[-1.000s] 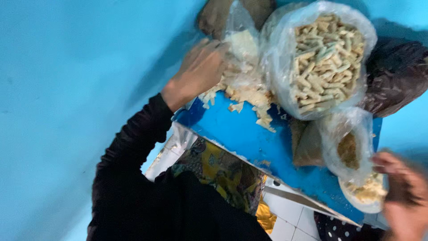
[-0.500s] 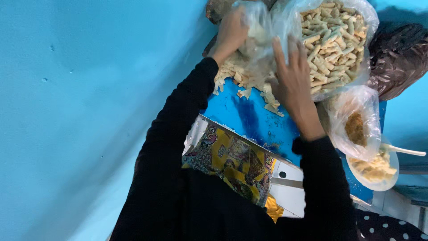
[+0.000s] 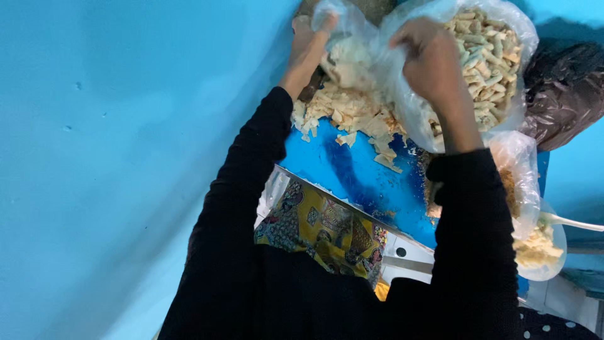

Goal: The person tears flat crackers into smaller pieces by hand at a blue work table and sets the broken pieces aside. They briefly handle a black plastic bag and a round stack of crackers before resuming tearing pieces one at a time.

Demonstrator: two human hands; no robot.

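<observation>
My left hand (image 3: 309, 39) grips the left edge of a clear plastic bag (image 3: 352, 44) holding pale broken flakes. My right hand (image 3: 428, 56) pinches the same bag's right edge, holding it open between the two hands. Below the bag, a heap of pale flaky pieces (image 3: 352, 116) lies on the blue table top (image 3: 365, 176). Behind my right hand stands a large clear bag of short beige sticks (image 3: 494, 50). Both forearms wear black sleeves.
A dark brown plastic bag (image 3: 563, 94) sits at the far right. A smaller clear bag of brown crumbs (image 3: 519, 170) stands beside a white bowl (image 3: 541, 255) with pale food and a white spoon (image 3: 576, 222). Patterned yellow cloth (image 3: 321, 230) covers my lap.
My right hand came in from the lower right up to the flake bag. My left hand rose from the heap to the bag's top edge, and the two now hold it open.
</observation>
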